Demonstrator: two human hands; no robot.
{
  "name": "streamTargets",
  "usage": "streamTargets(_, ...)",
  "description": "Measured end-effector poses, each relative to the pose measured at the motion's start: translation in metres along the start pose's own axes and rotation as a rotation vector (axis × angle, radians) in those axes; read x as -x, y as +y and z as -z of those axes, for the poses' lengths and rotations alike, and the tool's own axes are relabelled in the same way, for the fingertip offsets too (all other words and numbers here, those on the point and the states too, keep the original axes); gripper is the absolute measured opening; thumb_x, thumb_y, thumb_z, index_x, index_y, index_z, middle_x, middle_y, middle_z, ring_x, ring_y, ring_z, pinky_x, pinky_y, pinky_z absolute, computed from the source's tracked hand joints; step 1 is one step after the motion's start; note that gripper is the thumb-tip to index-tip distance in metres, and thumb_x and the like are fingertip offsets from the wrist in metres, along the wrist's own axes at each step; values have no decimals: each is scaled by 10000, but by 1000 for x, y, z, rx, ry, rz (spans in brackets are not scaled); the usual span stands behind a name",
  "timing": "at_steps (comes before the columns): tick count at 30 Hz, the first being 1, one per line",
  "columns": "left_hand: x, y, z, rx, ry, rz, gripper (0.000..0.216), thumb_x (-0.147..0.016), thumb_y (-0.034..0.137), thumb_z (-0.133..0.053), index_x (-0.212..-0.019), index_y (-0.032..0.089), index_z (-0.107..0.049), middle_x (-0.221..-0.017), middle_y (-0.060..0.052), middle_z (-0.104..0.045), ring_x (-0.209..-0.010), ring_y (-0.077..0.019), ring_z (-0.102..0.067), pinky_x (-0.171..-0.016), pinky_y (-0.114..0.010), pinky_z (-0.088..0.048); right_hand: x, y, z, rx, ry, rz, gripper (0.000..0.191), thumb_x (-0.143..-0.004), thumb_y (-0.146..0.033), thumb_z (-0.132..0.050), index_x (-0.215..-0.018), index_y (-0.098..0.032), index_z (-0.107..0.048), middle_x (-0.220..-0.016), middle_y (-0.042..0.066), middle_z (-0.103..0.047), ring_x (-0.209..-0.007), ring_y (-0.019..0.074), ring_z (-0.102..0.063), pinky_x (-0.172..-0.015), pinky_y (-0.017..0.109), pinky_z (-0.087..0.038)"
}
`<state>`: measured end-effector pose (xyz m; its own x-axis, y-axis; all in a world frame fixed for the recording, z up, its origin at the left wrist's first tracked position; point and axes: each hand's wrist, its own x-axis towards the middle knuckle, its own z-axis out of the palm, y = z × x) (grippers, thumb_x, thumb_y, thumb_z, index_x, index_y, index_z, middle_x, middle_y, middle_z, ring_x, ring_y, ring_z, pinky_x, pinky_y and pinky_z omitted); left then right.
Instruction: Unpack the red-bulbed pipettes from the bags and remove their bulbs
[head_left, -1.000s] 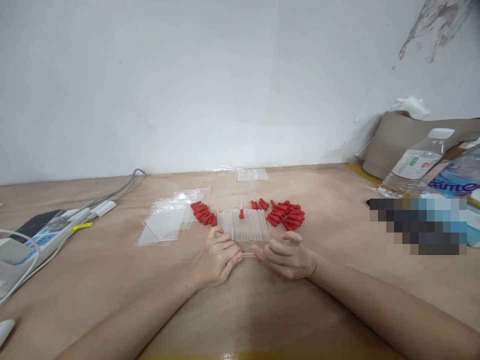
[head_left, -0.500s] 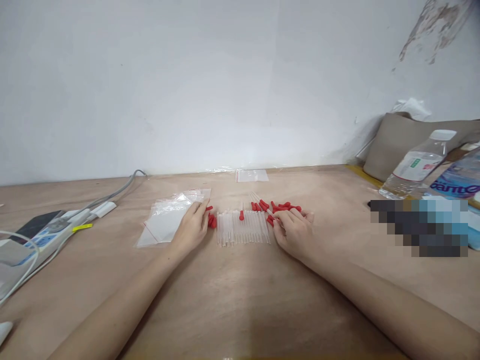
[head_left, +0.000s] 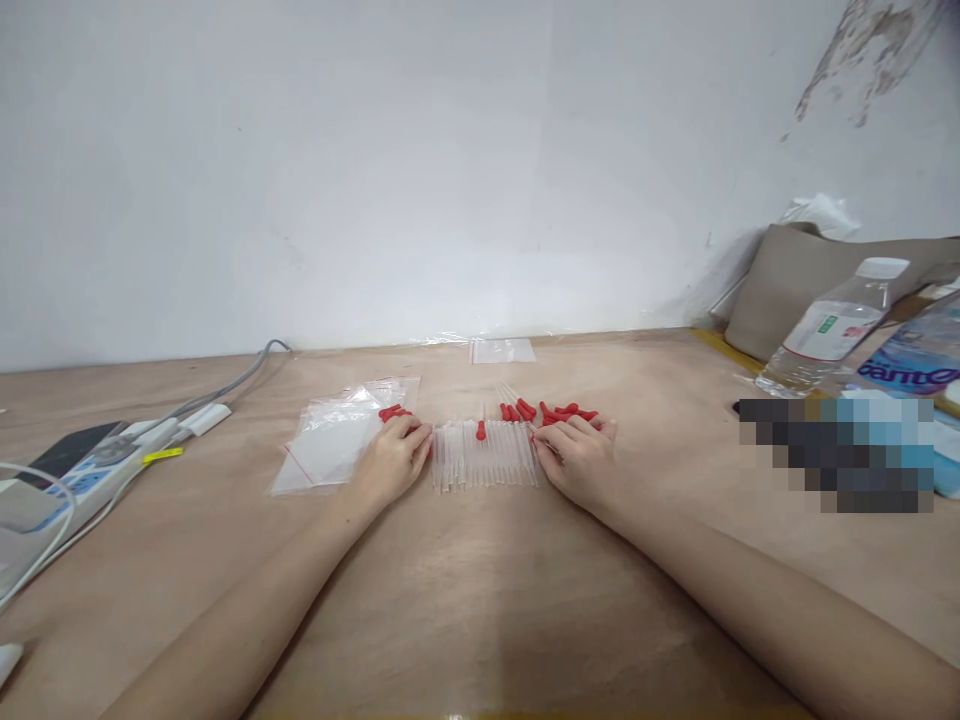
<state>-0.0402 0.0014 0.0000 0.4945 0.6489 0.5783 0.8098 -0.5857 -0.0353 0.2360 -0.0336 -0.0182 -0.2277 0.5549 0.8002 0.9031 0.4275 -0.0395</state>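
A row of thin clear dropper tubes [head_left: 486, 460] lies side by side on the table between my hands. Across its far edge rests one dropper with a red bulb [head_left: 481, 431]. My left hand [head_left: 394, 460] is closed, its bent fingertips at the row's left end; what they hold, if anything, is hidden. Just beyond its knuckles are some red rubber bulbs [head_left: 390, 411]. At the right end, my right hand [head_left: 579, 455] is closed with thumb and fingers drawn together, a bit of red and clear showing at the tips. More red bulbs [head_left: 566, 411] lie behind it.
Clear zip bags [head_left: 326, 445] are piled left of my left hand, and another bag [head_left: 502, 351] lies near the wall. Several assembled droppers [head_left: 517, 410] sit behind the row. A power strip [head_left: 90, 485] stands far left; a plastic bottle [head_left: 829, 330] leans far right.
My left hand has moved from over the red bulbs to the row's left end, uncovering bulbs behind it. My right hand has shifted slightly left, closer to the tubes.
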Motion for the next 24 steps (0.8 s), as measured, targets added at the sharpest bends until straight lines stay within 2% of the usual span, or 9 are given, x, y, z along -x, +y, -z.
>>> streamTargets(6,-3,13,14,19,75,-10,210,-844,269,-445,-928,173,-613,-899,-68,-597,-882,-197,-501,-835,-345,-405,-2,-4,11,-33,-85,44,220,-824,-349,-478,-754,-205,-630,-729,21,-637,-711,145,-466,-710,343,-183)
streamTargets(11,-17,44,21,-6,-9,30,233,-820,369,-471,-820,186,-616,-947,-67,-573,-904,-214,-482,-816,-374,-367,1,-3,16,-65,-173,50,301,-810,-464,-471,-836,-221,-646,-817,33,-627,-779,164,-480,-708,345,-185)
streamTargets(17,-42,69,5,-123,-54,60,349,-735,510,-533,-740,169,-607,-1017,-110,-544,-996,-275,-440,-840,-434,-307,1,-2,16,-116,-97,-50,253,-834,-387,-466,-790,-230,-658,-790,16,-613,-759,140,-488,-742,346,-189)
streamTargets(21,-51,70,-6,-163,-49,94,287,-755,424,-534,-688,158,-621,-1017,-122,-545,-996,-285,-438,-829,-443,-298,0,0,13,-131,-31,-130,237,-829,-333,-481,-718,-216,-655,-754,8,-601,-740,131,-490,-746,337,-202)
streamTargets(24,-49,71,-2,-153,11,126,259,-801,346,-486,-679,160,-619,-1025,-110,-553,-986,-270,-450,-809,-429,-302,0,2,11,-138,11,-157,211,-819,-322,-494,-722,-218,-650,-751,6,-597,-737,130,-501,-748,332,-210)
